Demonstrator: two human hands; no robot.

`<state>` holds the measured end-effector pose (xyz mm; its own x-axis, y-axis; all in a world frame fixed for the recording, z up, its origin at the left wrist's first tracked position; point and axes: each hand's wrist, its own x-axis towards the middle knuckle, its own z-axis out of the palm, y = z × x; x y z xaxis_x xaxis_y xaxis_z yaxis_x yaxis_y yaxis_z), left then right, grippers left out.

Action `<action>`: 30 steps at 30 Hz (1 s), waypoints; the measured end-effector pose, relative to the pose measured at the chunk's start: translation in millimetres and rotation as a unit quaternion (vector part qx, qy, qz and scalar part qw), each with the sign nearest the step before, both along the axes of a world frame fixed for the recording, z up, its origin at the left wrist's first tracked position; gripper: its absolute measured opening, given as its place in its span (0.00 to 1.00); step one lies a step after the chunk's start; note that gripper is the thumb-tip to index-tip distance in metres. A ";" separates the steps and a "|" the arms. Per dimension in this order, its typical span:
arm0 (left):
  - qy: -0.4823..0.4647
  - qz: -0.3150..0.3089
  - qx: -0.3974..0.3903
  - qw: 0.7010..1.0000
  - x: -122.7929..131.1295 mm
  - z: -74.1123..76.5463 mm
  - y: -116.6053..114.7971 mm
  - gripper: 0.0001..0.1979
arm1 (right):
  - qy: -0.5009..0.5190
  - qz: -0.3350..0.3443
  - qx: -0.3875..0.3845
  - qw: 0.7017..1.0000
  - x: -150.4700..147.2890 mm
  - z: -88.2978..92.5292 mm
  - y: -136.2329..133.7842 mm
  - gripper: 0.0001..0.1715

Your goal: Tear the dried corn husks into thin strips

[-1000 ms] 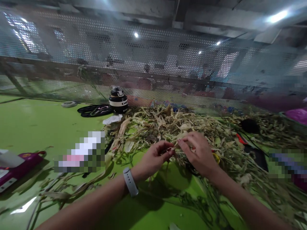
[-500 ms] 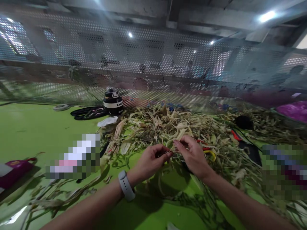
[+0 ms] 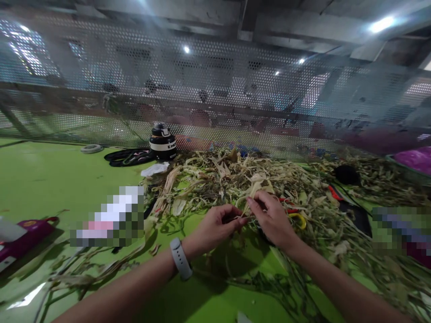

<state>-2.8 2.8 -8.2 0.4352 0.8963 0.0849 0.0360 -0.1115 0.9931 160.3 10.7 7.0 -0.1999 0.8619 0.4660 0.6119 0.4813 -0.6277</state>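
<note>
My left hand (image 3: 217, 228), a pale watch strap on its wrist, is closed with thumb and fingers pinching a thin, pale dried plant strip (image 3: 248, 209). My right hand (image 3: 273, 220) pinches the same strip close beside it, and the two hands nearly touch. A broad, yellowish dry leaf (image 3: 257, 185) fans out just above the right fingertips. Behind both hands spreads a heap of dried leaves and stalks (image 3: 208, 172). A yellow loop handle (image 3: 298, 221) and red handles (image 3: 288, 205) show to the right of my right hand, partly covered.
On the green table (image 3: 74, 172) stand a black bottle (image 3: 163, 142) and a tape roll (image 3: 92, 148). A maroon object (image 3: 28, 240) lies at left. Dark green stems (image 3: 276, 285) lie in front. A perforated screen (image 3: 215, 98) closes off the back; a purple bag (image 3: 414, 158) sits far right.
The whole view has shifted slightly, so things appear a little further right. Both hands keep their pinch on the strip, with only small finger movement.
</note>
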 end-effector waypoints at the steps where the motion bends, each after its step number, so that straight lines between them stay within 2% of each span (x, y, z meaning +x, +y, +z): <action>1: 0.003 0.002 0.000 1.000 -0.1 0.0 0.0 0.13 | -0.016 -0.003 0.003 1.000 -0.3 -0.4 -0.9 0.14; 4: 0.023 0.008 -0.013 1.000 -0.8 3.6 -0.9 0.14 | -0.044 -0.019 0.027 0.998 -2.0 -2.9 -5.5 0.13; 8: 0.029 0.013 -0.045 0.998 -0.6 10.6 -3.2 0.18 | -0.034 -0.037 0.075 0.996 -3.8 -4.1 -10.5 0.14; 13: -0.027 0.007 -0.076 0.997 -0.9 9.8 -2.3 0.15 | -0.007 -0.029 0.059 0.998 -2.8 -2.8 -8.3 0.14; 17: -0.102 -0.043 -0.178 0.978 -3.8 6.8 -0.1 0.14 | -0.018 -0.014 0.058 0.998 -1.8 -5.1 -4.9 0.13; 20: -0.118 -0.068 -0.226 0.965 -4.5 7.1 -0.3 0.14 | -0.024 -0.010 0.064 0.998 -2.3 -6.1 -5.0 0.13; 30: -0.113 -0.041 -0.264 0.957 -2.5 8.2 -1.8 0.14 | -0.012 -0.010 0.072 0.997 -3.8 -6.4 -8.6 0.14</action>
<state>-5.3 1.0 0.0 0.5296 0.8037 -0.2711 -0.1731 0.4154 0.8930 156.5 2.0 0.6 -0.1948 0.7905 0.5806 0.6364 0.5523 -0.5385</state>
